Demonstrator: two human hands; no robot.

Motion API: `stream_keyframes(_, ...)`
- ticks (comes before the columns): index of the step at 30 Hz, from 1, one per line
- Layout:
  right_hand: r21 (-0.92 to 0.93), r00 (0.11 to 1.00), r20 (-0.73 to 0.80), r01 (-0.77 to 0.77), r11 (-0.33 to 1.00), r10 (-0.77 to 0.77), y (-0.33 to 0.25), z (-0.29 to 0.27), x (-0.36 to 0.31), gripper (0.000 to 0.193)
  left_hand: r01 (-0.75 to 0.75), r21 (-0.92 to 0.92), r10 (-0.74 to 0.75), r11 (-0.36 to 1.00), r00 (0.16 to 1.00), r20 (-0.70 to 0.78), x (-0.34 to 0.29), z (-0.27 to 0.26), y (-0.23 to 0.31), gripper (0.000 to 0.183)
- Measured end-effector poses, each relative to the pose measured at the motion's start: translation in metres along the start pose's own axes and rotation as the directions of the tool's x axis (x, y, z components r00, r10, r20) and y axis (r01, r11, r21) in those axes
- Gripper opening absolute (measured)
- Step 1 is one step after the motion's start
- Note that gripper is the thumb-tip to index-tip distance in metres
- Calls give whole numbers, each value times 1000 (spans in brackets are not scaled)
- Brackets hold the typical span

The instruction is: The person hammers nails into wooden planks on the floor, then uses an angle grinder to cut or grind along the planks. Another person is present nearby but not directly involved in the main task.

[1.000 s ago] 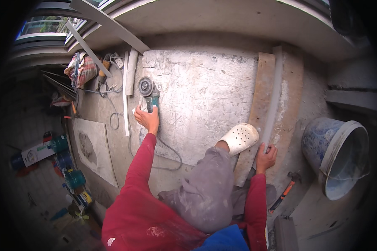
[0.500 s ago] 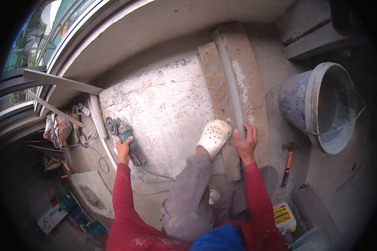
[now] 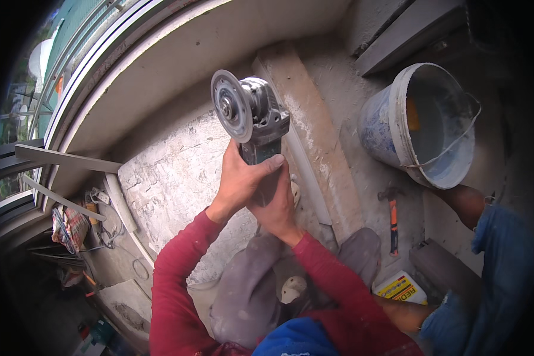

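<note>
Grinder (image 3: 267,132), disc (image 3: 231,107) at its far end, had the left hand (image 3: 236,181) clamped round it and the right hand (image 3: 279,210) wrapped just below.

Dusty grey floor (image 3: 368,187), pale wall (image 3: 219,44), daylit window (image 3: 26,113), shadowy lower left, perhaps more floor

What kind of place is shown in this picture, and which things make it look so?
Probably a construction or renovation area: the hand-held angle grinder, the stained bucket and the hammer on the dusty floor suggest it.
</note>
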State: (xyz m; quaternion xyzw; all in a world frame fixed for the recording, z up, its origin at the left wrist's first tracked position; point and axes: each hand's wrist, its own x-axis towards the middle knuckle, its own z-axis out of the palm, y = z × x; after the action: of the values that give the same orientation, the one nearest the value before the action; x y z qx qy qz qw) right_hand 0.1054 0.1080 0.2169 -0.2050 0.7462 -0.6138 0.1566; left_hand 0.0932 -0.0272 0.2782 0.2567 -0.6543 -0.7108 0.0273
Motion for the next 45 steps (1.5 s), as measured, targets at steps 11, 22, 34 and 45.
stream_keyframes(11, 668, 801, 563, -586, 458, 202, 6, -119, 29, 93, 436, -700, 116, 566, 798, 591, 84, 63, -50, 70)
stream_keyframes(22, -491, 978, -65, -205, 846, 199, 39, -95, 25, 103, 71, -334, -99, 940, 993, -70, 91, 104, -71, 32)
stream_keyframes(34, -517, 967, -120, -253, 818, 224, 62, -81, 29, 85, 111, -434, -142, 894, 989, -41, 101, 85, -100, 29)
stream_keyframes(45, -585, 991, -73, -136, 799, 115, 130, -87, 80, 29, 45, -648, -193, 760, 968, -158, 68, -1, -111, 31)
